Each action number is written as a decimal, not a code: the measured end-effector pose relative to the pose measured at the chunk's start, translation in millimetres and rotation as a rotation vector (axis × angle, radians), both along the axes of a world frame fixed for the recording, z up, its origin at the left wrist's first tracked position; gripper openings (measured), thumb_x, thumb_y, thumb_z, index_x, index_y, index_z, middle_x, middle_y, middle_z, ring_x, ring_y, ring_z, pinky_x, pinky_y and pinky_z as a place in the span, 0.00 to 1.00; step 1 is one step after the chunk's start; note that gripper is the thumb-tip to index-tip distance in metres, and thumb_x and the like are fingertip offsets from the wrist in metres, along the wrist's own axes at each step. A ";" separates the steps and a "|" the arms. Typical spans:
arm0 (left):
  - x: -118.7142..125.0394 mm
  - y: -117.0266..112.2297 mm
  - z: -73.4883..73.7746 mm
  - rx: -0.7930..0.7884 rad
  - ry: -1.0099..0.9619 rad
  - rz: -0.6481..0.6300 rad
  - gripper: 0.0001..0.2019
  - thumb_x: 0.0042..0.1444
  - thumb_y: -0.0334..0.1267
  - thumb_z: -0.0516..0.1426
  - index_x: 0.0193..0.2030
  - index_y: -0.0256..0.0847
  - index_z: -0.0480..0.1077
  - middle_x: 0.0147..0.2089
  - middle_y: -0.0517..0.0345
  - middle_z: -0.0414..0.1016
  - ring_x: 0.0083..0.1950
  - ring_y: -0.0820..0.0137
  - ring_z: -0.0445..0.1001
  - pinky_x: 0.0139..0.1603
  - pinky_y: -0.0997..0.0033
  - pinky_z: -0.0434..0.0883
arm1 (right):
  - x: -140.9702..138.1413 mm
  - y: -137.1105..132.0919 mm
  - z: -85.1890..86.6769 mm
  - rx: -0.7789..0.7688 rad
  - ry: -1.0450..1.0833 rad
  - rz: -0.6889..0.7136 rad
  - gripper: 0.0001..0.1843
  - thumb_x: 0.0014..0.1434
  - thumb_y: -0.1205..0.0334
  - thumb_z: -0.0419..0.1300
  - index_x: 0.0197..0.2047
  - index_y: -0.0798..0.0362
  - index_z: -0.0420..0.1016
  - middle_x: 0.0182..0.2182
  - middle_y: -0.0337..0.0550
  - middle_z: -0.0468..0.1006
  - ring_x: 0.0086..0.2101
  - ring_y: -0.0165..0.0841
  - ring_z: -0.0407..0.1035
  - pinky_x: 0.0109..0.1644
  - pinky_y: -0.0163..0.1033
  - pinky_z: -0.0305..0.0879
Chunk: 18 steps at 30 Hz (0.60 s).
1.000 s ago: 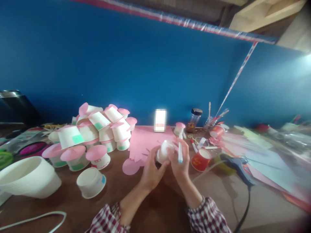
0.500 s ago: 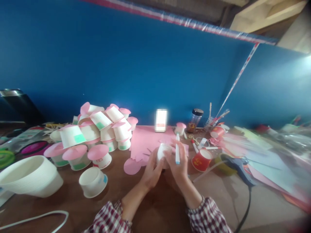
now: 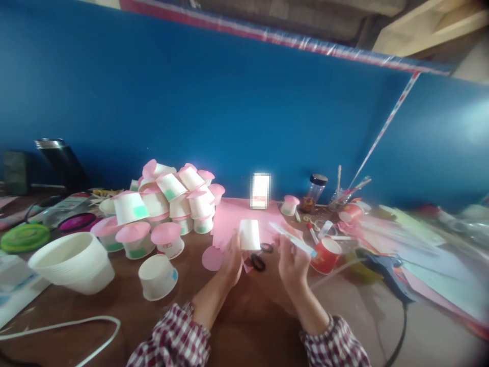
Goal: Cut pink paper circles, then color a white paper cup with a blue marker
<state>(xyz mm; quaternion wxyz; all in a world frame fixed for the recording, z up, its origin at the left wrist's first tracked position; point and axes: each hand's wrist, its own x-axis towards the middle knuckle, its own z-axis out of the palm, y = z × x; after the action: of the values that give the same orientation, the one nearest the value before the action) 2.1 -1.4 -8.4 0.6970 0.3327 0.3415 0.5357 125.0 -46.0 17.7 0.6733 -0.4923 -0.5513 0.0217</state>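
Observation:
My left hand is closed around the side of a small white paper cup, holding it above the table. To its right, my right hand grips a white marker pen with a light blue end; the pen is slanted and slightly blurred. Cup and pen are apart. Below the cup show the black handles of scissors; their blades are hidden. Behind the hands lies pink paper, and a cut pink disc rests left of my left hand.
At left is a pile of white cups with pink tops, near a stack of white bowls and a single white cup. On the right are a red cup, a corded glue gun and loose papers.
My hands have moved apart. The right hand has left the cup and turned the marker from upright to slanted. The scissors' handles now show. The whole view has shifted slightly.

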 end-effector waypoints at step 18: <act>0.5 -3.1 4.6 0.079 0.211 0.031 0.24 0.54 0.60 0.48 0.31 0.38 0.68 0.23 0.57 0.67 0.22 0.71 0.66 0.22 0.73 0.63 | -2.7 -4.4 -4.1 -0.139 -0.275 0.013 0.07 0.61 0.64 0.53 0.37 0.54 0.72 0.27 0.44 0.79 0.25 0.33 0.74 0.29 0.35 0.70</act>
<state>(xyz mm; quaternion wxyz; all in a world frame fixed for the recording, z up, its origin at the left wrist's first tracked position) 2.6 -4.5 -3.8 0.6350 0.4090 0.3970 0.5214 122.3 -50.5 13.6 0.5554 -0.5324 -0.6388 -0.0035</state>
